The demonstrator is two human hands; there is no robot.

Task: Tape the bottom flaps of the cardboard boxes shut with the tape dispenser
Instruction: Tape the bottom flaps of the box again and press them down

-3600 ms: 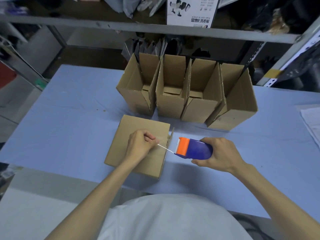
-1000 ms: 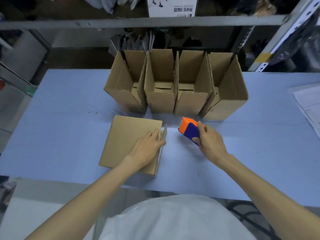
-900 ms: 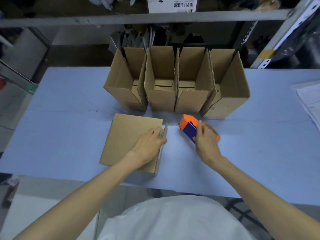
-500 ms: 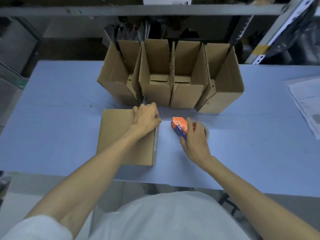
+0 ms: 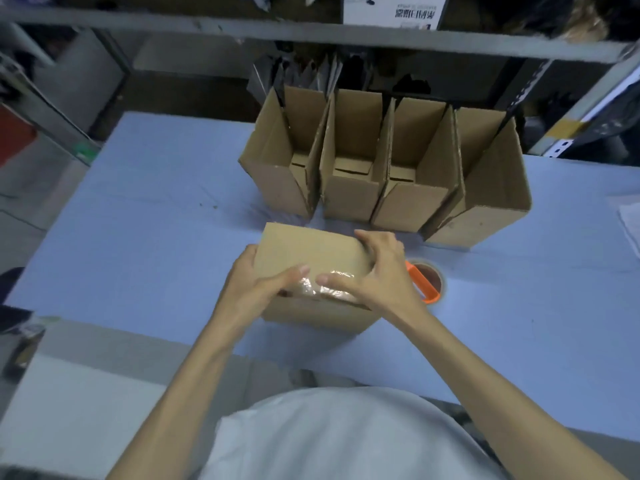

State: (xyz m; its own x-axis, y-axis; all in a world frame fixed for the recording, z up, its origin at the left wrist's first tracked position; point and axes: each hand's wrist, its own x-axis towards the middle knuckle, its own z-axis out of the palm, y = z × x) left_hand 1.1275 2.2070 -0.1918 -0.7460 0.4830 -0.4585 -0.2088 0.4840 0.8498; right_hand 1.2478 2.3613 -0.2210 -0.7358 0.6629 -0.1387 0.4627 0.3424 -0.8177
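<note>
box: cardboard box (image 5: 311,251) by the middle of the table's (image 5: 138,220) near edge, clear tape (image 5: 323,287) wrinkled over its near top edge | left hand (image 5: 256,285): fingers wrapped round the box's left side, thumb on the tape | right hand (image 5: 379,271): fingers curled over its right side, thumb on the tape | tape dispenser (image 5: 424,284): lying just right of the box, partly behind the right hand | open boxes (image 5: 346,195): four in a row toward the far edge

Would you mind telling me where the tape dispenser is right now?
In the head view, the tape dispenser lies on the blue table, just right of the held box, partly hidden behind the right hand.
</note>
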